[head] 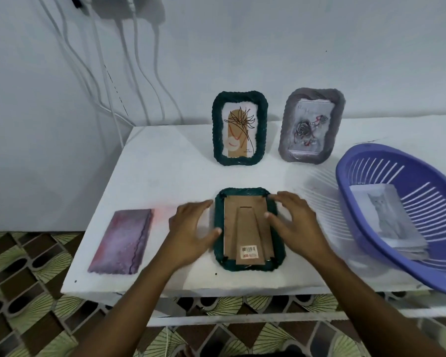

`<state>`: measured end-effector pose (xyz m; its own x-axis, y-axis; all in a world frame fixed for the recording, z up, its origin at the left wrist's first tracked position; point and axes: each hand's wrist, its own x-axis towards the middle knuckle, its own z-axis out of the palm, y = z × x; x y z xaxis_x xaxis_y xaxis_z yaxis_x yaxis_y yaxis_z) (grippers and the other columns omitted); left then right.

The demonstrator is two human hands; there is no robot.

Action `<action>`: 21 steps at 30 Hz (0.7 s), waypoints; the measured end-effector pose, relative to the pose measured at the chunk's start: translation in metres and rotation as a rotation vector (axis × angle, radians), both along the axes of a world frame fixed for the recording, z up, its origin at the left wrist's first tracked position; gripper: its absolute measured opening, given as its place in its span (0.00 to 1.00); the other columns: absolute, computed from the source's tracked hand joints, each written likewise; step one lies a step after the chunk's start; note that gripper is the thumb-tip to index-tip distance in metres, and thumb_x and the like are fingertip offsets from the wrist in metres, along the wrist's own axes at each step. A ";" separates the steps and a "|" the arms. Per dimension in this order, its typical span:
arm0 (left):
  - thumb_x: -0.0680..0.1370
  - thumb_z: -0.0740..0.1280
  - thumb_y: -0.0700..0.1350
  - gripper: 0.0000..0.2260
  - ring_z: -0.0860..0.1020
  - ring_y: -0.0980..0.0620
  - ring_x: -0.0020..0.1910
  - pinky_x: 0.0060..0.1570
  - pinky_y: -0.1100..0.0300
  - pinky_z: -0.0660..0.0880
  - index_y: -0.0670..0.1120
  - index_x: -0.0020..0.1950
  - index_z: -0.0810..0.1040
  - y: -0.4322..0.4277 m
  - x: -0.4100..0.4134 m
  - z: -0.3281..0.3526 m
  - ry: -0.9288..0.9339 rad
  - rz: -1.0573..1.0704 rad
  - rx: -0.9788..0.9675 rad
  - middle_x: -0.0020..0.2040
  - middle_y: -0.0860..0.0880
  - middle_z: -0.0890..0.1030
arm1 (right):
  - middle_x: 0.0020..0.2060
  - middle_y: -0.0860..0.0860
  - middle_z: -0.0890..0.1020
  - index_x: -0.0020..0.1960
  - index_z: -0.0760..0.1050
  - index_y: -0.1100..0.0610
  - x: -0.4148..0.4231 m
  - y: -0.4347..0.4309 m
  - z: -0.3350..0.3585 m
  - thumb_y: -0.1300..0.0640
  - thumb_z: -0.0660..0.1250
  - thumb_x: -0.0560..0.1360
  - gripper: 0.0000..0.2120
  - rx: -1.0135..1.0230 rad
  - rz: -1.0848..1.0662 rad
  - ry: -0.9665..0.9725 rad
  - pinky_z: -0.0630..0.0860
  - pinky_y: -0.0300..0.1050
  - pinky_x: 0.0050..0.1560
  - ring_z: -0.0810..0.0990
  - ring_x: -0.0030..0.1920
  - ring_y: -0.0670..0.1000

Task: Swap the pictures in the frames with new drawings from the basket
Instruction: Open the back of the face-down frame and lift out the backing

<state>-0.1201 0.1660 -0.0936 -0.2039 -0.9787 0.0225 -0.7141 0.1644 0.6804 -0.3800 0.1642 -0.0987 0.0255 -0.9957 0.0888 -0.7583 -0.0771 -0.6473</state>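
Frames: two upright [240,128], one face-down [249,229], one basket [366,202]

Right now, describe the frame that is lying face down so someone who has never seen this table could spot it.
On the white table, look at the near edge, between the left hand and the right hand. The face-down frame has a dark green woven border. Unlike the two upright frames behind it, it shows a brown cardboard back with a barcode sticker.
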 end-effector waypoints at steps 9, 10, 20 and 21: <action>0.75 0.71 0.40 0.15 0.76 0.57 0.54 0.61 0.59 0.70 0.51 0.61 0.78 -0.077 -0.020 -0.011 0.192 0.060 -0.061 0.49 0.55 0.82 | 0.46 0.51 0.84 0.57 0.80 0.55 -0.003 -0.059 0.006 0.64 0.72 0.73 0.14 0.032 0.011 -0.211 0.66 0.18 0.42 0.78 0.43 0.39; 0.75 0.71 0.40 0.15 0.76 0.58 0.52 0.59 0.61 0.70 0.51 0.60 0.79 -0.079 -0.020 -0.013 0.199 0.064 -0.075 0.47 0.56 0.82 | 0.46 0.51 0.84 0.56 0.80 0.55 -0.004 -0.059 0.005 0.65 0.72 0.72 0.14 0.023 0.008 -0.225 0.65 0.18 0.42 0.78 0.43 0.39; 0.72 0.73 0.41 0.11 0.78 0.56 0.47 0.51 0.65 0.71 0.53 0.52 0.81 -0.085 -0.027 -0.024 0.193 0.127 -0.168 0.40 0.57 0.81 | 0.38 0.45 0.84 0.53 0.79 0.48 0.000 -0.067 -0.008 0.60 0.74 0.71 0.13 -0.018 -0.076 -0.278 0.69 0.21 0.42 0.81 0.41 0.37; 0.72 0.73 0.41 0.11 0.78 0.56 0.47 0.51 0.62 0.71 0.52 0.52 0.81 -0.084 -0.028 -0.024 0.182 0.129 -0.185 0.39 0.57 0.81 | 0.38 0.45 0.84 0.53 0.79 0.48 0.000 -0.067 -0.009 0.59 0.74 0.71 0.13 -0.025 -0.082 -0.274 0.70 0.22 0.43 0.81 0.40 0.39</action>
